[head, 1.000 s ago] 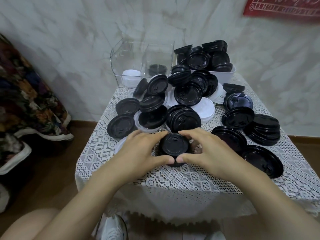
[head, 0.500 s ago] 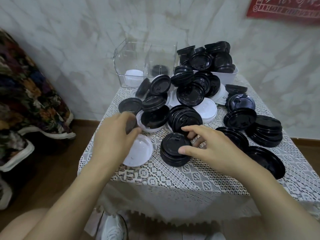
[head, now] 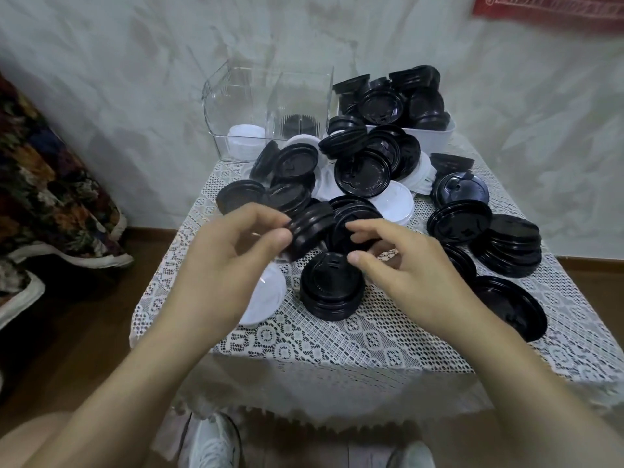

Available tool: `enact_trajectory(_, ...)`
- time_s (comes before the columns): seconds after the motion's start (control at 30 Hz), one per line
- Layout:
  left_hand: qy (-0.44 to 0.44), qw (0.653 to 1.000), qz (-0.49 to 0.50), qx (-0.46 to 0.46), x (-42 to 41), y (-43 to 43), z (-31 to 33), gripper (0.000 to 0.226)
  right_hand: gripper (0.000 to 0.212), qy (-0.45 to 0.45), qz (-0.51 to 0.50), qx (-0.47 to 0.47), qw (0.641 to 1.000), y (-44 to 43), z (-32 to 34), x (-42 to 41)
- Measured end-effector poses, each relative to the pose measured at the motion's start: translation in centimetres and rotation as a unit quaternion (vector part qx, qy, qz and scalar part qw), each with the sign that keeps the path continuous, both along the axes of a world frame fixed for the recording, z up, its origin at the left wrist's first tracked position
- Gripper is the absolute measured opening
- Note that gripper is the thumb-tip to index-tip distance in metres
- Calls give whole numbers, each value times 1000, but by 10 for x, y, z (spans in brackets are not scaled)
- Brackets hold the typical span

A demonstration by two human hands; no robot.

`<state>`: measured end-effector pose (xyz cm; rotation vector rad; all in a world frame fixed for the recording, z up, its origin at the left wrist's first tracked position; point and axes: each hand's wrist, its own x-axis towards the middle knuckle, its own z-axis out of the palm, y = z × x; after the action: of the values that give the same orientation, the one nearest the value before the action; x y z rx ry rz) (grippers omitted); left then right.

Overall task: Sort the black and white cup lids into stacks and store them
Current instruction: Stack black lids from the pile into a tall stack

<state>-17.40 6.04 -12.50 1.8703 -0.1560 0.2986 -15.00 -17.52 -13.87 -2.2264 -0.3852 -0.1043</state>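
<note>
Your left hand [head: 223, 265] has risen, pinching a lid [head: 310, 231]. Your right hand [head: 405, 275], fingers apart, hovers over the stack [head: 331, 292]; a pile [head: 364, 170] crowds 12 o'clock.

No legible text; white marks on red hanging [head: 553, 6] unreadable.

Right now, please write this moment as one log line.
left hand: holds tilted black lids | right hand: empty, near them | black stack: on tablecloth

Two hands [head: 226, 265] [head: 418, 282], one clear box [head: 233, 106], one white tub [head: 434, 138], lids [head: 332, 292] beyond counting.
</note>
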Motion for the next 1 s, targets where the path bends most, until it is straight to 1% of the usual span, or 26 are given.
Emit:
enact_trajectory(0.03, 22, 998, -25, -52, 0, -5, -1, 20, 41, 10, 12, 18, 1000, 1, 1, -1)
enact_trajectory(0.1, 72, 986, -58, -141, 4, -10, -6, 8, 46, 31, 30, 60, 997, 4, 1, -1)
enact_trajectory(0.17, 131, 965, -86, -212, 10, -9, -10, 18, 48, 43, 32, 102, 993, 4, 1, 0)
enact_trajectory(0.2, 157, 953, -98, -239, 11, -8, -12, 22, 50, 44, 31, 109, 993, 4, 2, 0)
enact_trajectory(0.3, 192, 933, -118, -279, 12, -10, -14, 23, 63, 46, 48, 96, 993, 2, 2, -1)
enact_trajectory(0.37, 201, 932, -103, -283, 13, -14, -16, 25, 79, 51, 54, 50, 996, 3, 3, -3)
enact_trajectory(0.4, 198, 937, -91, -272, 13, -15, -18, 26, 85, 49, 54, 18, 997, 3, 2, -3)
enact_trajectory(0.47, 168, 960, -67, -212, 15, -16, -20, 26, 87, 41, 45, -30, 998, 4, 2, -3)
enact_trajectory(0.53, 99, 990, -38, -90, 16, -16, -27, 24, 81, 34, 34, -56, 997, 2, 3, -2)
enact_trajectory(0.6, 46, 999, -14, 9, 17, -14, -33, 22, 76, 27, 24, -69, 997, -2, 6, -3)
enact_trajectory(0.7, 37, 998, -1, 57, 18, -10, -35, 22, 66, 28, -7, -27, 999, -12, 12, -3)
enact_trajectory(0.77, 44, 993, -7, 112, 16, -9, -34, 25, 57, 31, -24, -8, 999, -21, 18, -3)
enact_trajectory(0.9, 26, 968, -10, 250, 11, -12, -36, 24, 54, 70, 6, -41, 997, -28, 22, -5)
enact_trajectory(1.0, 31, 953, -19, 300, 13, -11, -35, 31, 61, 85, 27, -99, 991, -22, 17, -6)
